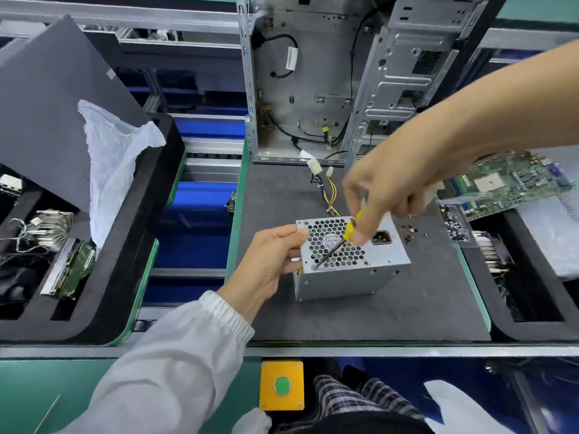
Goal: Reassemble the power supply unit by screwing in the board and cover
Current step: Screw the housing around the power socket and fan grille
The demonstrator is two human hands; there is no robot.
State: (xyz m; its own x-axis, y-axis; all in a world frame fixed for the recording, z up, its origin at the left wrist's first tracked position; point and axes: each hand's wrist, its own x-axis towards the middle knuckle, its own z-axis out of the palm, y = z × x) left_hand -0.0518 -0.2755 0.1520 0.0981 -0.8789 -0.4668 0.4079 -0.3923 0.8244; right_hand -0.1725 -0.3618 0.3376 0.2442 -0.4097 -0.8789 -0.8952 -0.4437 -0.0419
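Note:
A silver power supply unit (372,264) stands on the dark grey mat (391,308), its honeycomb fan grille facing up. My left hand (266,261) grips its left side, thumb on the top edge. My right hand (391,192) holds a yellow-handled screwdriver (351,228) above the unit. The black shaft slants down-left, and its tip sits on a screw (314,268) at the near-left corner of the grille. Yellow and black cables (329,192) run from the unit's far side. Several loose screws (410,230) lie on the mat to the right.
An open computer case (313,73) stands at the back of the mat. A green motherboard (507,183) lies at the right over a black foam tray. A foam tray (125,245) on the left holds a hard drive, a heatsink and a plastic bag. A yellow button box (282,385) sits near me.

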